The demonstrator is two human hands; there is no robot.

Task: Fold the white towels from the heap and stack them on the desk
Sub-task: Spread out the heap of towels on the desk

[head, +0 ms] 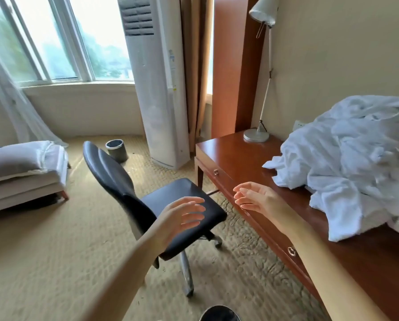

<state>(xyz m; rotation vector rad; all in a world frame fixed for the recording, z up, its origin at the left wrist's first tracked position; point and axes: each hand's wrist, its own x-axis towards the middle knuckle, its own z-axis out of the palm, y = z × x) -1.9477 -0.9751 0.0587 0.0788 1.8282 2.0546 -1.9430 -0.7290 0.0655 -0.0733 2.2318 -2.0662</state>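
3 o'clock: heap of crumpled white terry towels (346, 158) on glossy reddish-brown wooden surface (240, 156). 6 o'clock: left hand (182, 214), right hand (256, 198) mid-air, fingers released, grasping nothing, clear of heap.

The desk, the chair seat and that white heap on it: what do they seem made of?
The desk looks like reddish-brown wood or veneer under glossy varnish; its top reflects light. The chair seat seems black leather or vinyl, smooth with a soft sheen. The heap looks like thick white cotton towelling, matte and softly rumpled.
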